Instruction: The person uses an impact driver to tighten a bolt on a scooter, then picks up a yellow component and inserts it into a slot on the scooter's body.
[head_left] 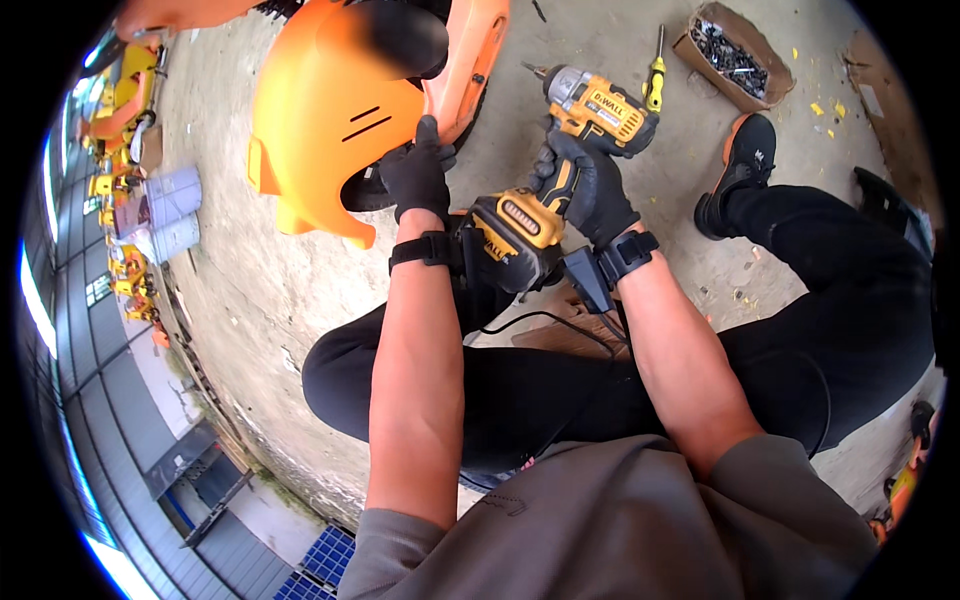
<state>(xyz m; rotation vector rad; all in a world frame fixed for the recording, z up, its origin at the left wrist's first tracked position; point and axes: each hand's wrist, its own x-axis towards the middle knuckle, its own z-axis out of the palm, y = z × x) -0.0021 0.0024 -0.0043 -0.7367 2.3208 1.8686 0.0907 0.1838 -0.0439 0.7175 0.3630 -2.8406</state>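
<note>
Plainly, right hand (593, 190) grips drill (566, 182) (barrel (602, 106) slanting, bit (535, 71) forward-left); left hand (415, 178), grasp unclear.

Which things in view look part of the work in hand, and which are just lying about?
In use, or likely so:
- yellow-and-black power driver, in the right hand
- orange body, beside the left hand
- perhaps the yellow-handled screwdriver and box of small parts

Seemingly lying about:
- yellow scraps
- pale bins

Black gloves (418, 180), wrist straps (428, 250), trousers (830, 290), grey shirt (610, 530)
</note>
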